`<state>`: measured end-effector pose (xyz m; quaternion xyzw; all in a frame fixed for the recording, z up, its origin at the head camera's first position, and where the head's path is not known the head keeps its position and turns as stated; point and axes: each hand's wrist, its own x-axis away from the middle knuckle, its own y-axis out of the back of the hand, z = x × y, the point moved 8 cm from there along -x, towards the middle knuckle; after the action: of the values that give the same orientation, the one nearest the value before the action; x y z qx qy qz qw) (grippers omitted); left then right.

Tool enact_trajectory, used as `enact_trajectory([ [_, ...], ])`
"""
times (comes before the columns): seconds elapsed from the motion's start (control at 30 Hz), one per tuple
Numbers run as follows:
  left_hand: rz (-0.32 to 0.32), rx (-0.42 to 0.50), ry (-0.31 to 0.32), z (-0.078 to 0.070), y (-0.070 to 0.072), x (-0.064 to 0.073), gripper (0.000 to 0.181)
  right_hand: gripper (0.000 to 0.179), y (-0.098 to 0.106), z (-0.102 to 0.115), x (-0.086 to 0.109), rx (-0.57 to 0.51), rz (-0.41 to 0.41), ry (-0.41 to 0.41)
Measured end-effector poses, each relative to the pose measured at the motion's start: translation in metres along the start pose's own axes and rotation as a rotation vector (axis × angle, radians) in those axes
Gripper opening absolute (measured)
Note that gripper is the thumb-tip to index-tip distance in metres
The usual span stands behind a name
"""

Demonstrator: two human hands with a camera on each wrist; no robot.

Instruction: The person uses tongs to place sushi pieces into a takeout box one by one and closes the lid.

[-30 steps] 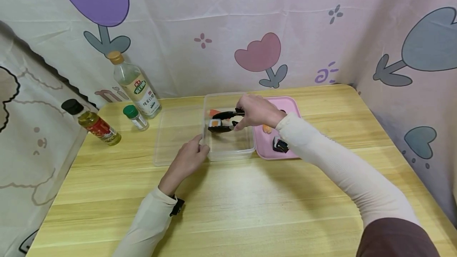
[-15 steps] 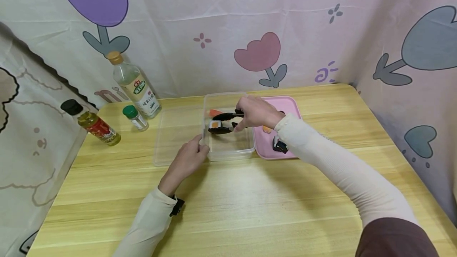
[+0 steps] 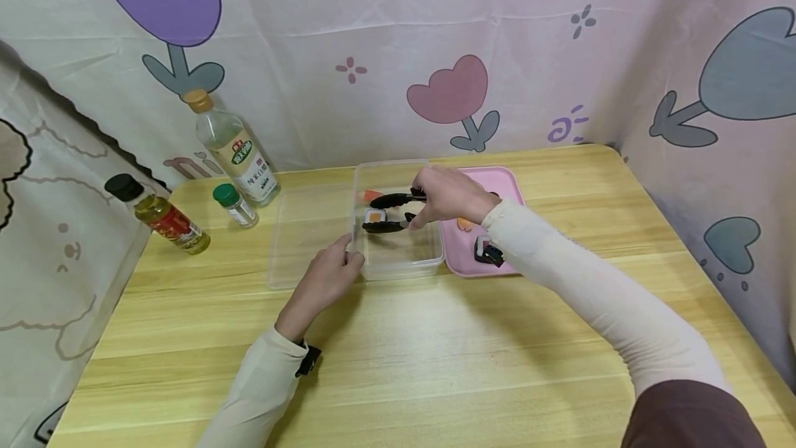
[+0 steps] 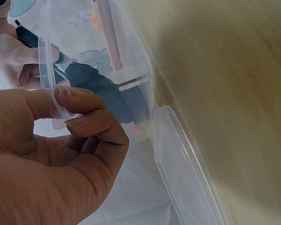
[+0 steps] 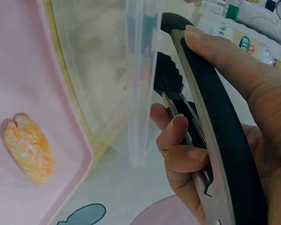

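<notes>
My left hand (image 3: 326, 272) pinches the near left rim of a clear plastic box (image 3: 404, 269) between thumb and curled fingers, as the left wrist view shows close up. Over the box, my right hand (image 3: 450, 193) grips black-and-metal tongs (image 5: 203, 103), thumb on one arm and fingers on the other. The tongs' ends are inside the box, on either side of a sushi roll (image 3: 375, 216) with an orange centre. Whether both ends touch the roll I cannot tell. Behind it in the box lies an orange-red piece (image 3: 373, 196), partly covered by the tongs.
A pink tray (image 3: 459, 265) adjoins the box on the right, bearing a dark-wrapped sushi roll (image 3: 486, 250) and an orange piece (image 5: 30, 150). The clear lid (image 3: 305, 227) lies left of the box. Beyond stand a tall bottle (image 3: 239, 151), green-capped shaker (image 3: 236, 206) and oil bottle (image 3: 168, 221).
The tongs' ends stand slightly wider apart than before around the sushi roll, which stays in nearly the same spot. My left hand has kept still on the rim.
</notes>
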<state>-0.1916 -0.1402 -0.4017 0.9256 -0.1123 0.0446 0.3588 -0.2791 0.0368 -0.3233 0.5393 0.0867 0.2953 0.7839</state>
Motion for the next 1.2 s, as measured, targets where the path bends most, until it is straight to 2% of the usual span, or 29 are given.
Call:
enact_trajectory([
  [0.1,-0.008,-0.007,0.002,0.000,0.001,0.000,0.063,0.040,0.005,0.000,0.003,-0.007,0.000,-0.016],
  [0.17,-0.012,-0.011,-0.001,0.000,0.001,0.000,0.062,0.043,0.009,-0.001,0.006,-0.013,-0.007,-0.025],
  [0.23,-0.014,-0.012,-0.004,0.000,0.002,0.000,0.062,0.052,0.014,-0.002,0.010,-0.019,-0.029,-0.024],
  [0.37,-0.005,-0.005,-0.004,0.000,0.001,0.001,0.062,0.042,0.025,-0.004,0.021,-0.044,-0.079,0.013],
  [0.47,0.003,0.001,0.002,0.001,0.001,0.001,0.062,0.050,0.035,-0.007,0.031,-0.058,-0.125,0.031],
  [0.53,0.005,0.004,0.005,0.001,0.001,0.001,0.062,0.047,0.040,-0.012,0.038,-0.066,-0.150,0.023],
  [0.7,0.004,0.003,-0.002,0.000,0.002,0.001,0.060,0.042,0.050,-0.029,0.054,-0.099,-0.186,-0.035],
  [1.03,-0.005,0.003,-0.014,0.000,0.002,0.000,0.047,0.050,0.058,-0.072,0.090,-0.132,-0.218,-0.156],
  [1.1,-0.005,0.003,-0.018,0.000,0.002,0.000,0.044,0.058,0.059,-0.080,0.098,-0.131,-0.235,-0.164],
  [1.2,-0.006,0.006,-0.024,-0.001,0.001,0.000,0.037,0.059,0.059,-0.093,0.109,-0.125,-0.261,-0.177],
])
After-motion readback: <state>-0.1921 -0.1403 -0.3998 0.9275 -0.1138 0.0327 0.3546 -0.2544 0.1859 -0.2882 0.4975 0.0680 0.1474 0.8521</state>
